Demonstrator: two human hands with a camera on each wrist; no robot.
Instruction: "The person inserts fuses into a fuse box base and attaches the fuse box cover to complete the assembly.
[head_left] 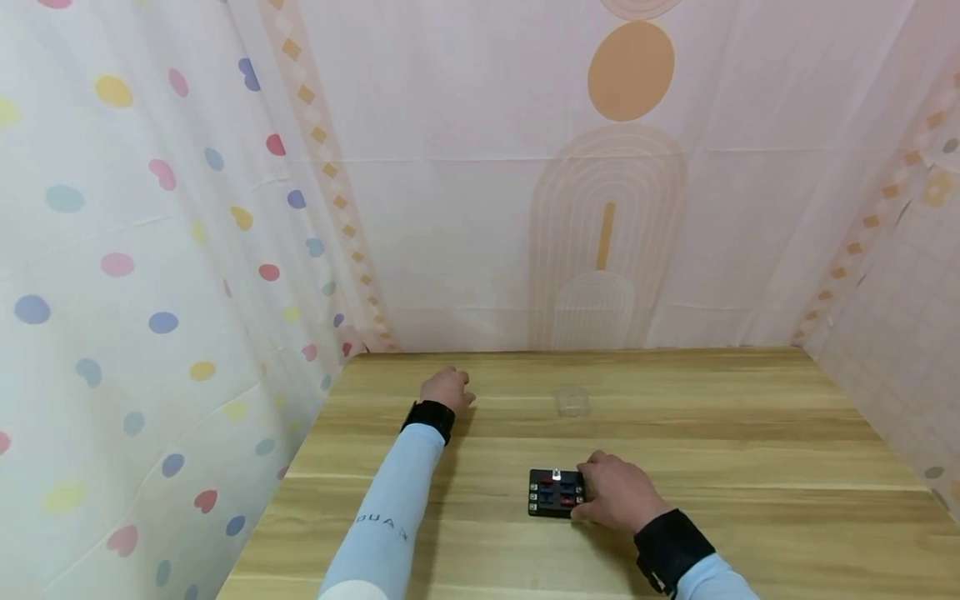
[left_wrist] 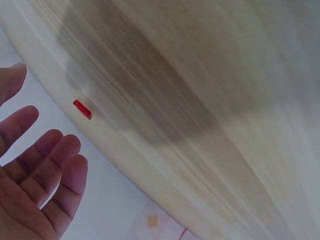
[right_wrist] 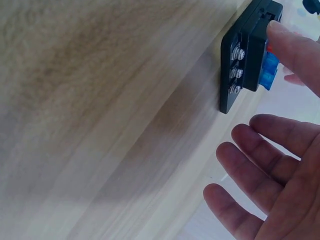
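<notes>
A black fuse box (head_left: pixel 556 493) with red and blue blade fuses lies on the wooden table. Screw terminals (right_wrist: pixel 236 72) line its side in the right wrist view. My right hand (head_left: pixel 618 492) is at the box's right side. Its thumb overlaps the box in the right wrist view, while the other fingers are spread apart from it; whether the thumb presses is unclear. Farther back on the left, my left hand (head_left: pixel 446 389) reaches over the table with loosely bent fingers, holding nothing. Near those fingers in the left wrist view lies a small red piece (left_wrist: pixel 82 109), its exact kind unclear.
A clear plastic cover (head_left: pixel 573 401) rests on the table behind the fuse box. The wooden tabletop (head_left: pixel 712 433) ends at a patterned curtain (head_left: pixel 465 250) at the back. Another dotted curtain (head_left: pixel 150 250) hangs along the left edge.
</notes>
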